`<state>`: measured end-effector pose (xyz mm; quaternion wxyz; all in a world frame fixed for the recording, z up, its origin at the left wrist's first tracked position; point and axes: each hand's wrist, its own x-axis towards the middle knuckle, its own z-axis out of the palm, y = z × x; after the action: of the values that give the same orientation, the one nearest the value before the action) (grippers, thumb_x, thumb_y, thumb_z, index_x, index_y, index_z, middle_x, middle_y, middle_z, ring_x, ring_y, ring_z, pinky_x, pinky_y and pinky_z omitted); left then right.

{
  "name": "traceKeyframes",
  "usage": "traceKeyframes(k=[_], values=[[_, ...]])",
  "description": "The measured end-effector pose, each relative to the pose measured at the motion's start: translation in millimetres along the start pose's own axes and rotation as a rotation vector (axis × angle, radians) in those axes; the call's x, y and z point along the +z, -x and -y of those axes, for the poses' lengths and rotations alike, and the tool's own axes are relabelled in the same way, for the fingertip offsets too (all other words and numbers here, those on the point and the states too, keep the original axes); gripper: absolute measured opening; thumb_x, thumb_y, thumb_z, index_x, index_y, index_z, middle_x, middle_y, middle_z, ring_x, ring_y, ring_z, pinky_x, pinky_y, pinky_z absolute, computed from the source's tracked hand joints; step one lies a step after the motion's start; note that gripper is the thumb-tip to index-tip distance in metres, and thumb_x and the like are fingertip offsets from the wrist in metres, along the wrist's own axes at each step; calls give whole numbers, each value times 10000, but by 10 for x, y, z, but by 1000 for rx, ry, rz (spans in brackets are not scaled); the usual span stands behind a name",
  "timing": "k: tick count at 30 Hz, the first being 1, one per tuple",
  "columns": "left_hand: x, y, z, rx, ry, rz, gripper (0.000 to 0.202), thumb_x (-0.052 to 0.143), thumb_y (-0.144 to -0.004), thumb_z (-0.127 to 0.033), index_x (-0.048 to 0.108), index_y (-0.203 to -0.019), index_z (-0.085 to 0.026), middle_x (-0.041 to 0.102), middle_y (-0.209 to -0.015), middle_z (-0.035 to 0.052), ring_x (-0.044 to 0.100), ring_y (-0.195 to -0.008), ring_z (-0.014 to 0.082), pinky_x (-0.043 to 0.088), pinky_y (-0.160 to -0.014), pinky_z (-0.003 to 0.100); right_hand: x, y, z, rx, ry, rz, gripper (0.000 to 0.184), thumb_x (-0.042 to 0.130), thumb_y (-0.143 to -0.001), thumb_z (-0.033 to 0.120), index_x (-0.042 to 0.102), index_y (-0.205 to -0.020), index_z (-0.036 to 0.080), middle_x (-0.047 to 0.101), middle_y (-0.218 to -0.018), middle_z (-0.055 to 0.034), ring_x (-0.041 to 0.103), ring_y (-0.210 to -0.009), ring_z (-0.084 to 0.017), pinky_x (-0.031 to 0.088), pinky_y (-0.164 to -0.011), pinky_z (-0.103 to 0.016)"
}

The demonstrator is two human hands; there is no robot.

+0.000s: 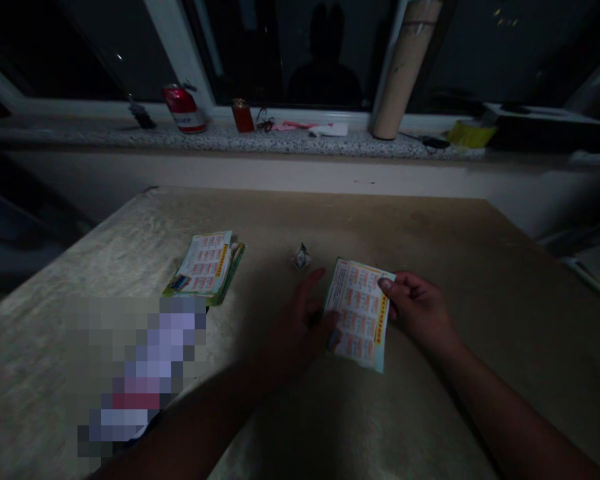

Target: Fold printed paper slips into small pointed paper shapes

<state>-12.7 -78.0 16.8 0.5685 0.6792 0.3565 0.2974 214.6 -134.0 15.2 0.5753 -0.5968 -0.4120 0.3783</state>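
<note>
A printed paper leaflet (359, 310), with rows of orange and white boxes and a yellow strip, is held up over the table between my hands. My right hand (420, 307) pinches its upper right edge, thumb on the printed face. At the left edge is my left hand (305, 327), its thumb over the paper and its index finger stretched out beside it; the other fingers are partly hidden. Just beyond my left hand stands a small folded paper piece (301, 257). To the left lies a stack of similar leaflets (203, 265).
A blurred-out item (153, 367) lies on the table (430, 227) at front left. The window sill (215, 137) behind holds a red can (183, 109), a small orange-red jar (243, 115), a tall cardboard tube (404, 73) and a yellow item (470, 135).
</note>
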Motion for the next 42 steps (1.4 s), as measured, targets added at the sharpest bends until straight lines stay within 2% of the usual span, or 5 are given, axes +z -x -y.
traceKeyframes(k=[8, 17, 24, 37, 42], values=[[-39, -74, -54, -140, 176, -118, 483, 633, -865, -335, 503, -1299, -168, 751, -859, 54, 724, -711, 189, 595, -632, 305, -115, 28, 7, -546, 670, 185, 358, 702, -854, 235, 636, -1205, 251, 652, -1221, -97, 615, -1116, -252, 517, -959, -445], [-133, -106, -63, -165, -41, -81, 446, 580, -886, -410, 521, -1270, -191, 678, -765, 9, 622, -590, 149, 468, -488, 235, -83, 84, 58, -790, 715, 403, 178, 645, -922, 223, 717, -1082, 250, 668, -1226, -94, 596, -1193, -264, 492, -995, -459], [-338, -55, -120, 266, -594, -13, 615, 769, -726, -459, 580, -1264, -229, 628, -1218, 86, 601, -1077, 265, 498, -937, 436, -156, 45, 37, -602, 560, 510, 185, 641, -938, 231, 716, -1106, 246, 744, -1052, -60, 658, -1084, -210, 529, -956, -393], [-50, -20, -8, 49, -604, -48, 511, 514, -958, -456, 490, -1395, -192, 714, -1090, 106, 681, -967, 251, 528, -879, 411, -72, 62, 14, -329, 579, 344, 269, 624, -925, 388, 702, -763, 189, 630, -697, -24, 604, -661, -156, 506, -604, -268], [-36, -59, 37, 26, -564, -51, 502, 530, -955, -394, 451, -1409, -194, 734, -997, 82, 690, -920, 241, 533, -865, 410, -47, 32, -121, -194, 568, 255, 287, 687, -871, 415, 727, -1045, 190, 590, -610, 22, 550, -551, -130, 463, -525, -237]])
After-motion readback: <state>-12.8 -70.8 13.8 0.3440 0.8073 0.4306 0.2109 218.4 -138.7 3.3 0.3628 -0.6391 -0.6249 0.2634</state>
